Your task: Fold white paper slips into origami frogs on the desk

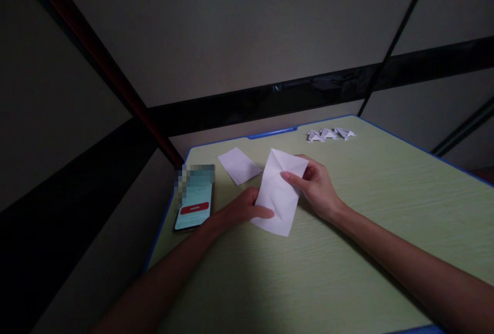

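Note:
A creased white sheet of paper (278, 195) is held up over the table between both hands. My left hand (249, 208) grips its lower left edge, thumb on the front and fingers behind. On the upper right edge, my right hand (314, 185) pinches the same sheet, its thumb pressed on the face and the fingers mostly hidden behind. Crease lines cross the sheet near its top and bottom. Just beyond the left hand lies more white paper (238, 165), flat on the table.
The light green table (378, 200) has a blue rim. A phone (195, 203) with a lit screen lies at its left edge. Three small folded paper figures (328, 134) stand in a row at the far side. Behind the table rises a panelled wall (239, 30) with a dark band.

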Available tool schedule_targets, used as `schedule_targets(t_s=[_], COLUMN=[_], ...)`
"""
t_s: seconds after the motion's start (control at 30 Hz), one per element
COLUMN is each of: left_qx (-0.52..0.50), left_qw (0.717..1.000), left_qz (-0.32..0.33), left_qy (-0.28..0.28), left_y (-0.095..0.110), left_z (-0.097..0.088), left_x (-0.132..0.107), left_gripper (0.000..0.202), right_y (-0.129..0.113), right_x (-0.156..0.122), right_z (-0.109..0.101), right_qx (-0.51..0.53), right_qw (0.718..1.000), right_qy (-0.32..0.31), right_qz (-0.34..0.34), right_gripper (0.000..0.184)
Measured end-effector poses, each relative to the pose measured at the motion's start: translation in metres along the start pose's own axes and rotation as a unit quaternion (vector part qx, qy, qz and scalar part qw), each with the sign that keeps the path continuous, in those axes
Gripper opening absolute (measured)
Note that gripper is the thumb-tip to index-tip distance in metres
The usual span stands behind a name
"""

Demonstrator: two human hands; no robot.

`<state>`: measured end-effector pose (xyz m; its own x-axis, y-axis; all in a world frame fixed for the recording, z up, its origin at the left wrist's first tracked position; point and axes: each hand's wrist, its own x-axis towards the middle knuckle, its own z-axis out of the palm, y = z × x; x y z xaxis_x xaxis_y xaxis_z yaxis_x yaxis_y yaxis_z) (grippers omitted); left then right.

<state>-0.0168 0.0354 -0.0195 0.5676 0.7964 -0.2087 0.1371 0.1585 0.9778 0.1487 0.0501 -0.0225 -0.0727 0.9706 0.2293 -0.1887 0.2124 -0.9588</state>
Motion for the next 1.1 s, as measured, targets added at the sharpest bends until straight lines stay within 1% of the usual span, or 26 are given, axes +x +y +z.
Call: schedule_targets(t_s=[0.07,0.13,0.17,0.23,0.27,0.3,0.37,0.43,0.5,0.6,0.7,0.77,0.93,1.03,1.1], left_qx=[0.000,-0.001,-0.003,-0.007,0.004,0.016,0.030,0.027,0.011,-0.036,-0.063,-0.059,-0.041,-0.056,-0.077], left_qw=[1.000,1.000,1.000,0.996,0.990,0.985,0.977,0.975,0.973,0.969,0.964,0.961,0.962,0.963,0.964], left_qz=[-0.007,-0.009,-0.007,0.008,0.017,0.022,0.023,0.022,0.030,0.065,0.104,0.113,0.100,0.088,0.084], left_qy=[-0.020,-0.003,0.020,0.092,0.138,0.171,0.209,0.220,0.229,0.235,0.236,0.244,0.252,0.247,0.240], left_y=[0.003,0.004,0.005,0.003,0.002,0.000,-0.003,-0.005,-0.005,-0.005,-0.005,-0.005,-0.002,-0.001,-0.001], left_z=[-0.001,0.001,0.003,0.006,0.008,0.009,0.011,0.011,0.011,0.009,0.007,0.005,0.006,0.008,0.009], left_x=[-0.001,-0.001,0.000,0.003,0.004,0.006,0.008,0.009,0.009,0.009,0.009,0.009,0.007,0.006,0.006], left_gripper=[0.015,0.016,0.017,0.023,0.025,0.026,0.027,0.028,0.028,0.022,0.030,0.031,0.027,0.028,0.031], right_y=[0.002,0.003,0.004,0.004,0.004,0.005,0.006,0.007,0.008,0.006,0.005,0.005,0.006,0.008,0.008], right_x=[0.000,0.000,0.000,0.000,-0.001,-0.001,-0.001,-0.001,0.000,0.001,0.002,0.003,0.003,0.003,0.003], right_z=[-0.001,-0.001,-0.001,0.001,0.002,0.002,0.003,0.003,0.003,0.001,0.000,0.000,0.001,0.000,0.000], right_qx=[0.002,-0.003,-0.006,-0.009,-0.006,0.001,0.021,0.038,0.052,0.063,0.063,0.066,0.056,0.046,0.059], right_qw=[1.000,0.999,0.999,0.998,0.997,0.996,0.995,0.994,0.993,0.992,0.992,0.991,0.987,0.987,0.986], right_qy=[0.002,0.006,0.001,-0.023,-0.035,-0.042,-0.035,-0.021,-0.021,-0.038,-0.046,-0.050,-0.064,-0.062,-0.058], right_qz=[0.012,0.033,0.044,0.063,0.072,0.079,0.092,0.101,0.107,0.105,0.102,0.109,0.134,0.142,0.148], right_gripper=[0.020,0.019,0.019,0.020,0.020,0.020,0.021,0.022,0.022,0.016,0.014,0.014,0.019,0.018,0.016])
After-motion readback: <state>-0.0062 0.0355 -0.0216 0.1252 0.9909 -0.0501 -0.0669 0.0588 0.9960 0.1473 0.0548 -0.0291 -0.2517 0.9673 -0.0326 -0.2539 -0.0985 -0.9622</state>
